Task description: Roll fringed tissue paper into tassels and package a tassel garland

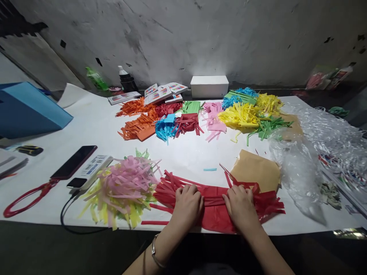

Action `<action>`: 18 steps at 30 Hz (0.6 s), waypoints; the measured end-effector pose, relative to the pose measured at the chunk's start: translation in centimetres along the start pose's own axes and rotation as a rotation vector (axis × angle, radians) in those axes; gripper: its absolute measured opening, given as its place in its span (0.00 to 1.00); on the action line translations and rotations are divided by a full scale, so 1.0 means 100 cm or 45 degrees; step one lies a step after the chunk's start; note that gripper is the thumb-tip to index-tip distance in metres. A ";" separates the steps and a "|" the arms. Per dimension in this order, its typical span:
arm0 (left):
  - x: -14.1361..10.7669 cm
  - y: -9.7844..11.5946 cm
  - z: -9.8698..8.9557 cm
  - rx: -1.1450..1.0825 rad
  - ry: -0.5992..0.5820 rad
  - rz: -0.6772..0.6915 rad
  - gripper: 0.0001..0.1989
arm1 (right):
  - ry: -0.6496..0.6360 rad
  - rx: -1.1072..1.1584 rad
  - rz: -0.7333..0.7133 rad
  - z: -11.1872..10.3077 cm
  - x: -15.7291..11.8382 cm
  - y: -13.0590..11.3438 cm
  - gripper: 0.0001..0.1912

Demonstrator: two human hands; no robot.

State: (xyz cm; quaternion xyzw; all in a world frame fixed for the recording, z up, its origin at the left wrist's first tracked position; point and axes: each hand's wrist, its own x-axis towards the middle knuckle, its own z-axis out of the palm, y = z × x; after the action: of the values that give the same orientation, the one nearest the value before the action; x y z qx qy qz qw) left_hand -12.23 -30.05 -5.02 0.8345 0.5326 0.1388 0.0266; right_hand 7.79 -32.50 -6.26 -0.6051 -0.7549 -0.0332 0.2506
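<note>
A sheet of red tissue paper (216, 219) with fringed strips at both ends lies at the near edge of the white table. My left hand (188, 202) presses on its left part, fingers curled over the red paper. On its right part, my right hand (239, 202) is bent round the same paper. Between the two hands runs a narrow folded or rolled band of red. Left of the red paper sits a pile of pink and yellow fringe (129, 179). A brown paper piece (256, 170) lies behind my right hand.
Fringed bundles in orange, blue, pink, yellow (241, 115) and green line the back, before a white box (209, 87). A phone (75, 162), power bank and cable lie left, with a blue box (31, 109) beyond. Clear plastic bags (304, 175) and shredded plastic cover the right.
</note>
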 end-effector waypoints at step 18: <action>-0.005 -0.003 0.006 -0.300 0.226 0.302 0.06 | -0.024 0.277 -0.372 0.001 -0.003 -0.011 0.09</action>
State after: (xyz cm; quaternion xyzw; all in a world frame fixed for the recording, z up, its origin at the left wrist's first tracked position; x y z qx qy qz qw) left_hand -12.57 -30.31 -5.81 0.8670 0.4109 0.2754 0.0606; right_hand 6.75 -33.07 -6.21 -0.4588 -0.8362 0.0184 0.3000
